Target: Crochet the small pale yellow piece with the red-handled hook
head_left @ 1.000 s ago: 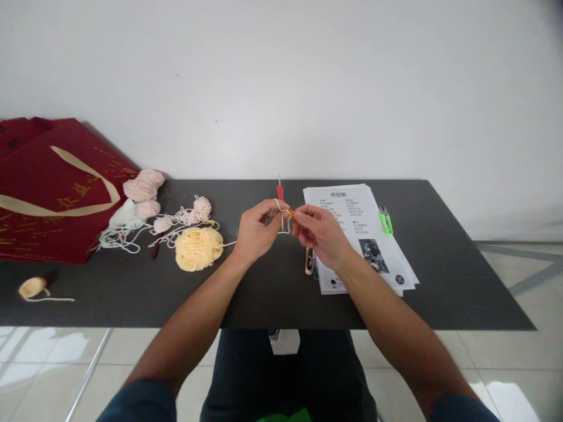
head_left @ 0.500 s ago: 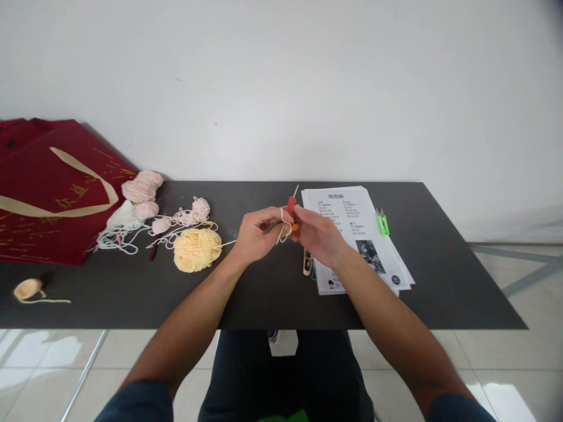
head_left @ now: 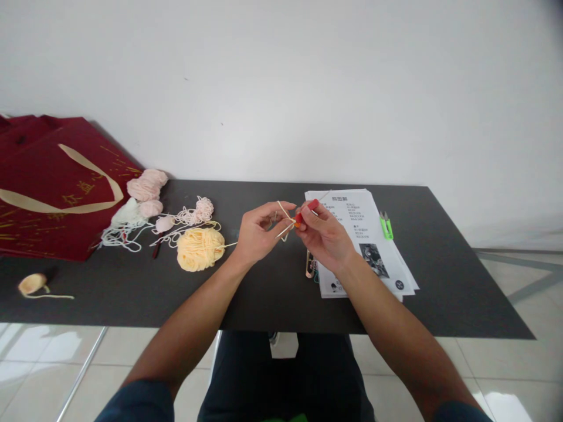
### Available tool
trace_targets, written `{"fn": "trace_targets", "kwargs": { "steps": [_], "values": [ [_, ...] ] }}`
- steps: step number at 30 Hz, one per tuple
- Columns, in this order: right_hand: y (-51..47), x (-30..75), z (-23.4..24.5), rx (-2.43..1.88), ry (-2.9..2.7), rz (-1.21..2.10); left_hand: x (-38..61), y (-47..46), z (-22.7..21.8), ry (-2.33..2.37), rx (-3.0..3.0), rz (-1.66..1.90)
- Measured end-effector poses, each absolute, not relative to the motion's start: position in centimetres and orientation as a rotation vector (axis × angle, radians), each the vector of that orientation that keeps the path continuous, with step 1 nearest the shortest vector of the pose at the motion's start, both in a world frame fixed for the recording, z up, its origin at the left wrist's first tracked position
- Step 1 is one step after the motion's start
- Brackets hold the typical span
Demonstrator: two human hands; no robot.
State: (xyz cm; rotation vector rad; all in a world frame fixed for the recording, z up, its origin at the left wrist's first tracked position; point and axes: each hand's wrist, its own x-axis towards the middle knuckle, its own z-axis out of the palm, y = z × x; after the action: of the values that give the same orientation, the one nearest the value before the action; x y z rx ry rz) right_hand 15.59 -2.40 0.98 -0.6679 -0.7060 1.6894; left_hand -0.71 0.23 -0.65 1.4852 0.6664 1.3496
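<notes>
My left hand (head_left: 259,231) is curled above the dark table (head_left: 272,293), with a pale yellow yarn strand (head_left: 285,215) looped over its fingers. The strand runs left to a yellow yarn ball (head_left: 200,248) lying on the table. My right hand (head_left: 323,234) is closed on a red-handled crochet hook (head_left: 308,208), whose thin metal tip points up and to the right. The fingertips of both hands meet at the yarn loop.
Printed paper sheets (head_left: 360,240) lie to the right with green snips (head_left: 386,225) on their edge. Pink and white yarn pieces (head_left: 145,205) sit at the left, beside a dark red bag (head_left: 57,187). A small yarn scrap (head_left: 31,283) lies at front left.
The crochet hook has tipped from upright to slanting right, its red handle now lower in my right hand. The yarn loop has shifted between my fingers.
</notes>
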Motion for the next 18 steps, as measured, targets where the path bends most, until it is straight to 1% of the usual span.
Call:
{"fn": "trace_targets", "kwargs": {
  "steps": [7,18],
  "values": [
    [-2.3,14.7,0.7,-0.664,-0.571,1.582,-0.8,0.4,-1.0,0.771,1.350,1.402],
    [-3.0,13.6,0.5,-0.649,-0.690,1.365,-0.4,0.4,-0.6,0.777,1.201,1.468]
  ]
}}
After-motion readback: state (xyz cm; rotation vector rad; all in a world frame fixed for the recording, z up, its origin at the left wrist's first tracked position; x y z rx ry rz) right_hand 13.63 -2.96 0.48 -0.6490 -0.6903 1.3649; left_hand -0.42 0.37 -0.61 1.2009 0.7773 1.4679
